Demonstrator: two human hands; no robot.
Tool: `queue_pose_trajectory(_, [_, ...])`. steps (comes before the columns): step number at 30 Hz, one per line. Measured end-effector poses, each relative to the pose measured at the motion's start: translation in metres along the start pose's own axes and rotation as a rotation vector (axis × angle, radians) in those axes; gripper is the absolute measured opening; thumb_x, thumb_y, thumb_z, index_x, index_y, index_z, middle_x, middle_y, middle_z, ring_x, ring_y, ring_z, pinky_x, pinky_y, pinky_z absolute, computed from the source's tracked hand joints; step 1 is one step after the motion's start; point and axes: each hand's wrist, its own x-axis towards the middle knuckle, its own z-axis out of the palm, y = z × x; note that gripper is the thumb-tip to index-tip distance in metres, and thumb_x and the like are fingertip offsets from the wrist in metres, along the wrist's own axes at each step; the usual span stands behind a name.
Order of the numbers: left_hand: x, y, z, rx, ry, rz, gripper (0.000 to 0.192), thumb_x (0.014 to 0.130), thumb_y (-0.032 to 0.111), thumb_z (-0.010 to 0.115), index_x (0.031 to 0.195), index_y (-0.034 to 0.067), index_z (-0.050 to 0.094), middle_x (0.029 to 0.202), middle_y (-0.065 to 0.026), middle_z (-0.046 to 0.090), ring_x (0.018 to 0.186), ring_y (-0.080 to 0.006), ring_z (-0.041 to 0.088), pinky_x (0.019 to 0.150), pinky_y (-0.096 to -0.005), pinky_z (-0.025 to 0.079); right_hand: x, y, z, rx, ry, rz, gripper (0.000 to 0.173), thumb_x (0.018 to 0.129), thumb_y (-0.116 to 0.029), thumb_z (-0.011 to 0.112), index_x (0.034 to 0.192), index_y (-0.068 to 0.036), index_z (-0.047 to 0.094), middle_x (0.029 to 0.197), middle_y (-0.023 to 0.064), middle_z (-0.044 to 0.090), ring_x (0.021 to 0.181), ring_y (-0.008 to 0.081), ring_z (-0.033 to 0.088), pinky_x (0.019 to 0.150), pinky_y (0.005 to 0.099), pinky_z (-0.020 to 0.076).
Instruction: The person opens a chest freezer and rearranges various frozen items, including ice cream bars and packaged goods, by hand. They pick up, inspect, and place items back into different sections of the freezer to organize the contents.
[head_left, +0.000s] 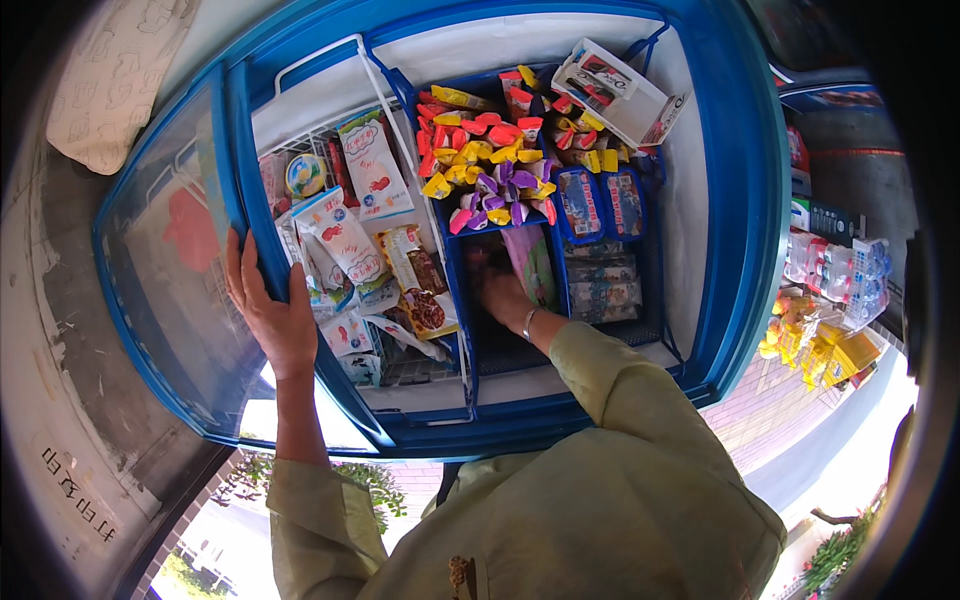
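A chest freezer with a blue rim stands before me, its sliding glass lid over the left side. My left hand grips the lid's blue frame, fingers on one side and thumb on the other. Down in a dark compartment of the blue wire basket is my right hand, wearing a bracelet. Shadow hides its fingertips, so I cannot tell whether they hold anything. Beside it leans a pink and green package. Many red, yellow and purple wrapped ice creams fill the compartment behind.
Left, a white wire basket holds white ice cream bags and a brown-yellow bag. Right are blue tubs, stacked packs and a tilted white Dove box. Bottled drinks and yellow packages stand outside.
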Motion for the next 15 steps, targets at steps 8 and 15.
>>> queue_pose_trajectory(8, [-0.001,-0.001,0.000,0.044,0.009,0.019,0.061,0.088,0.014,0.071,0.144,0.009,0.047,0.154,-0.0114,0.039,0.139,-0.0353,0.037,0.113,-0.0488,0.035,-0.048,-0.003,-0.052,-0.046,0.222,-0.323,0.016,0.078,-0.009,0.068,0.093,-0.003,0.068,0.085,0.0166,0.065,0.076,0.0348,0.067,0.063,0.0457,0.0570])
queue_pose_trajectory(15, [-0.001,-0.003,0.002,0.029,0.019,-0.004,0.064,0.085,0.009,0.070,0.145,0.010,0.046,0.155,-0.0120,0.038,0.140,-0.0380,0.035,0.113,-0.0532,0.032,-0.141,0.011,-0.136,0.959,0.291,-0.147,0.012,0.086,-0.002,0.069,0.096,-0.001,0.073,0.086,0.0102,0.067,0.070,0.0207,0.068,0.061,0.0300,0.0537])
